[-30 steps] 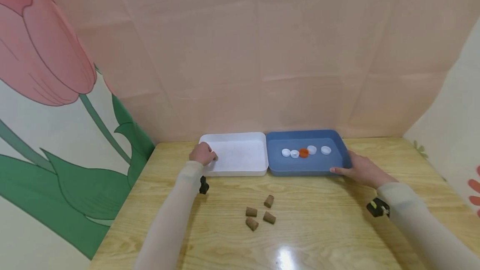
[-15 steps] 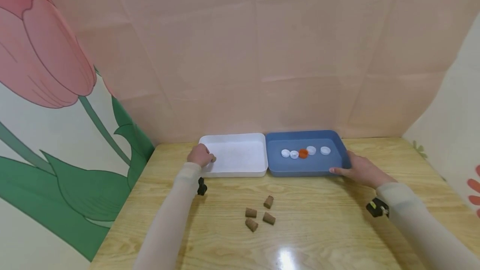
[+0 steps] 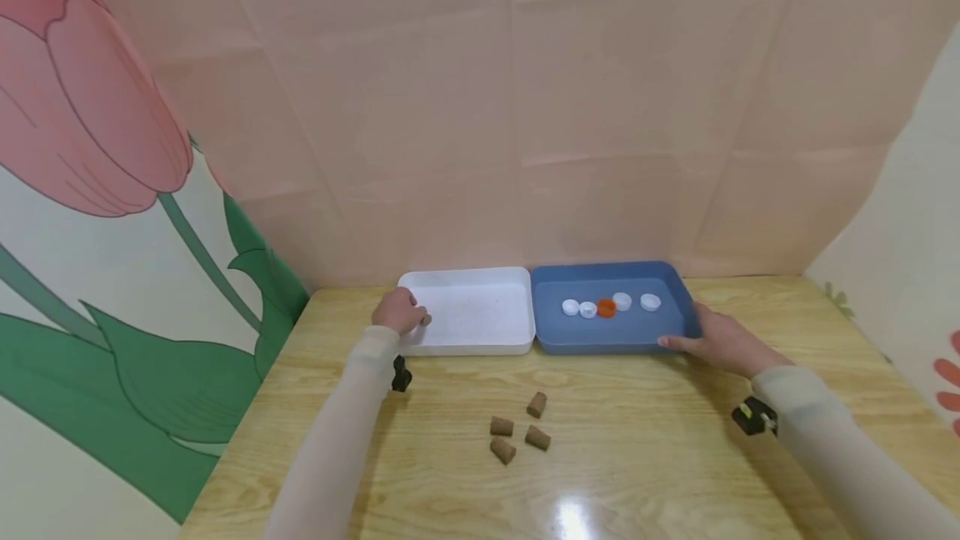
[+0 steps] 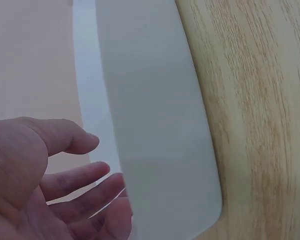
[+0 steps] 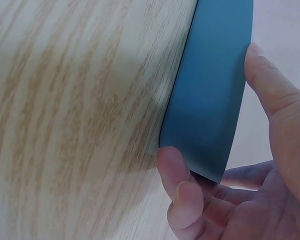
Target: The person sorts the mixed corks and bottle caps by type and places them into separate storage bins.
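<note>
A white tray [image 3: 480, 307] and a blue tray [image 3: 622, 347] stand side by side at the back of the table. My left hand [image 3: 400, 312] is at the white tray's left end, its thumb and loosely bent fingers apart from each other beside the rim in the left wrist view. My right hand [image 3: 723, 342] grips the blue tray's right front corner, thumb along the front rim and fingers bent around the end. White bottle caps [image 3: 650, 302] and an orange bottle cap [image 3: 606, 307] lie in the blue tray.
Several brown corks [image 3: 502, 426] lie on the wooden table [image 3: 645, 473] in front of the trays. Pinkish-tan sheeting [image 3: 480, 107] hangs right behind them. A painted wall [image 3: 97, 273] flanks the table on the left.
My left hand has shifted slightly left at the white tray's end. The right hand keeps its place at the blue tray, and the caps and corks lie as before.
</note>
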Tool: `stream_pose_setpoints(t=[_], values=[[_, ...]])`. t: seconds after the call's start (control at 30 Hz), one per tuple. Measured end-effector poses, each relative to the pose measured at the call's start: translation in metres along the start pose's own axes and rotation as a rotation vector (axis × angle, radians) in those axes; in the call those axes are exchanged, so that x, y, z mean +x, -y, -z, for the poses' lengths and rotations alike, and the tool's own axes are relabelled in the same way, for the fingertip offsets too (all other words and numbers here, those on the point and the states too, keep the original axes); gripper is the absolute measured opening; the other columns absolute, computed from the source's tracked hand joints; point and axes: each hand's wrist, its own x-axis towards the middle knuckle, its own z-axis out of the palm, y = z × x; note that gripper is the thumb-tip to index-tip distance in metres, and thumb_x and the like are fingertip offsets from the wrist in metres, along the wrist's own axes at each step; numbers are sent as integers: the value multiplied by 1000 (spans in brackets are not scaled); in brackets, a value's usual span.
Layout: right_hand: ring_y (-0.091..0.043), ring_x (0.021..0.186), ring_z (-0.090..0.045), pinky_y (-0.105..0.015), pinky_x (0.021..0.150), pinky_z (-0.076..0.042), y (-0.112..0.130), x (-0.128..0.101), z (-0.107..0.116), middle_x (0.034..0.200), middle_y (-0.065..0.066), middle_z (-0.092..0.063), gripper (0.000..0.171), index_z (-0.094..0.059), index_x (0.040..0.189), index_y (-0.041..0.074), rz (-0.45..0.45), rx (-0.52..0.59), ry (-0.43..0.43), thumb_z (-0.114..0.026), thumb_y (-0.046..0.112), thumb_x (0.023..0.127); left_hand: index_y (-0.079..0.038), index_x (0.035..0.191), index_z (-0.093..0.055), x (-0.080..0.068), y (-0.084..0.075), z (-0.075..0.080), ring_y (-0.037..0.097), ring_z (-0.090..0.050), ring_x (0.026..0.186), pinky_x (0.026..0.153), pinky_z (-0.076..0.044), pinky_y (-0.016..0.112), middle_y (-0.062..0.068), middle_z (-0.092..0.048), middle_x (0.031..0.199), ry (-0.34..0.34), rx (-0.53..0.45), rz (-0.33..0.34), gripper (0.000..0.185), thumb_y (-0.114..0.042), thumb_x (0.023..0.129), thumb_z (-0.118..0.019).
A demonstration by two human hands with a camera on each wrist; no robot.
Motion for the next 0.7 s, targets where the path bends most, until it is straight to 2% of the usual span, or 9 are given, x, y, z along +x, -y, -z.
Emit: stream_pose_setpoints(t=[0.1,0.17,0.33,0.47,0.57,0.7], values=[[-66,127,-33,-71,102,-30,0,0,0,140,-51,-28,113,-13,147,-23,0,0,-4,-65,59,90,-2,108,-66,-6,-3,2,24,-61,88,80,-51,43,11,-69,107,-26,24,-18,35,-27,85,-72],[-66,127,-33,-71,102,-30,-1,-1,0,140,-51,-28,113,-12,147,-23,-1,-2,-3,-65,60,90,-1,110,-66,-12,-6,3,25,-63,91,82,-51,47,12,-70,109,-44,48,-40,35,-27,86,-70],[-67,127,-32,-71,102,-30,-2,-1,-2,141,-51,-27,114,-11,147,-23,-6,-1,5,-64,60,90,-1,105,-69,-34,-17,6,27,-64,89,74,-53,49,12,-70,106,-115,105,-138,29,-24,87,-63],[-66,127,-32,-71,102,-31,-1,-2,-2,141,-51,-27,113,-11,147,-23,-3,2,1,-65,59,91,-2,105,-68,-55,-28,5,27,-60,83,67,-52,45,14,-62,103,-140,100,-215,28,-24,89,-62],[-66,127,-33,-71,102,-31,1,-2,-1,141,-51,-28,112,-12,147,-23,-3,5,-2,-65,58,91,-4,105,-67,-70,-34,-2,25,-56,76,63,-49,41,14,-57,104,-130,80,-262,25,-24,90,-63],[-66,127,-33,-71,103,-30,1,-2,0,141,-51,-28,111,-12,147,-23,2,12,-7,-66,57,91,-6,106,-66,-89,-42,-15,20,-53,69,58,-47,37,13,-58,105,-72,60,-320,23,-24,91,-66]])
